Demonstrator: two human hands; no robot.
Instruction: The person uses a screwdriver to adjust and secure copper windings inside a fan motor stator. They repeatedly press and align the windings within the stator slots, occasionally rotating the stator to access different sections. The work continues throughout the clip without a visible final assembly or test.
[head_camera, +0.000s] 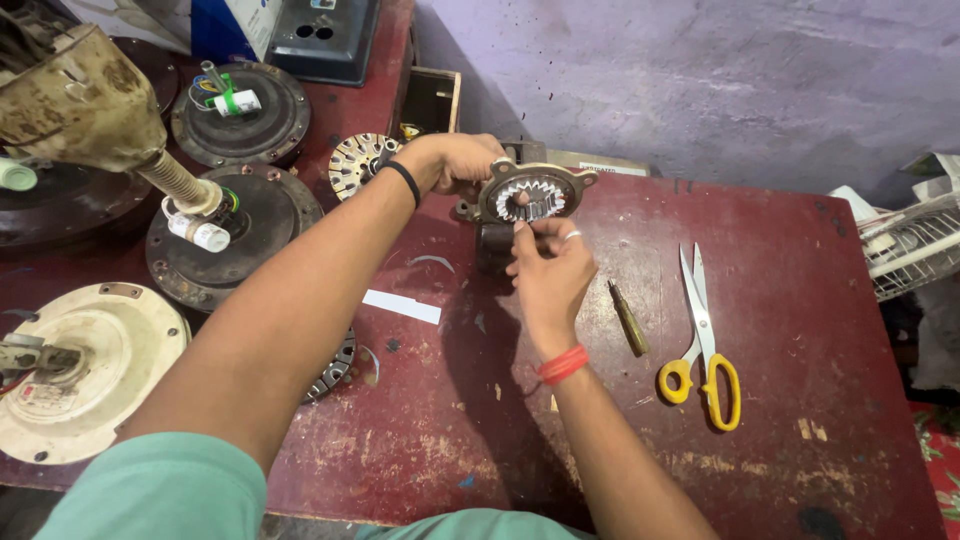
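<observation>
While the left hand (455, 160) grips the far-left edge of a small motor stator (530, 195), holding it upright near the back of the dark red worktable (780, 330), the right hand (550, 270) reaches up from below with its fingertips pinched together on the lower rim of the toothed core, just in front of a dark block the stator stands against. The left wrist wears a black band, the right a red one, and a ring shows on a right finger. Just right of the right forearm lies a small screwdriver (629, 318), and beyond it yellow-handled scissors (703, 345) lie closed. A white paper strip (401, 306) lies beneath the left forearm. Ceiling fan motor housings (215, 245) crowd the table's left side, one cream-coloured (95, 370)
</observation>
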